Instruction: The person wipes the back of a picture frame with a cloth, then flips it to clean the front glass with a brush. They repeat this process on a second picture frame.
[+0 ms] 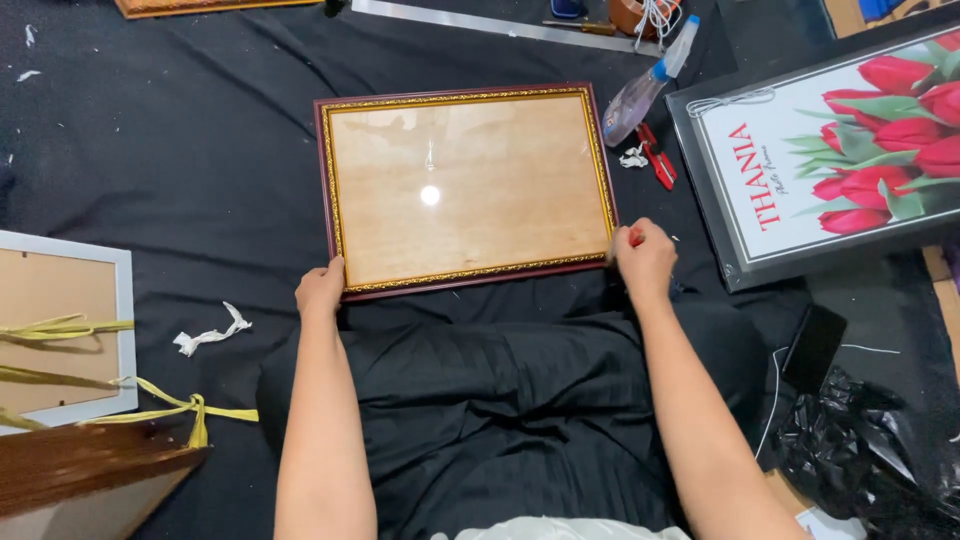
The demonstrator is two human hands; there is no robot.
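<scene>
A dark red picture frame (462, 190) with a gold inner border and a glass front over a light brown backing lies flat on black cloth in front of me. My left hand (320, 289) rests on its near left corner, fingers curled against the edge. My right hand (645, 258) is at the near right corner, closed on a small red object (635, 237) that I cannot identify. My lap in black clothing lies just below the frame.
A framed tulip print (830, 150) lies at the right, with a spray bottle (648, 85) and red pliers (656, 158) beside it. A white frame (70, 340) with yellow straps lies at the left, a wooden frame (85, 470) below it. A dark phone (812, 345) and black plastic bag (860, 450) lie near right.
</scene>
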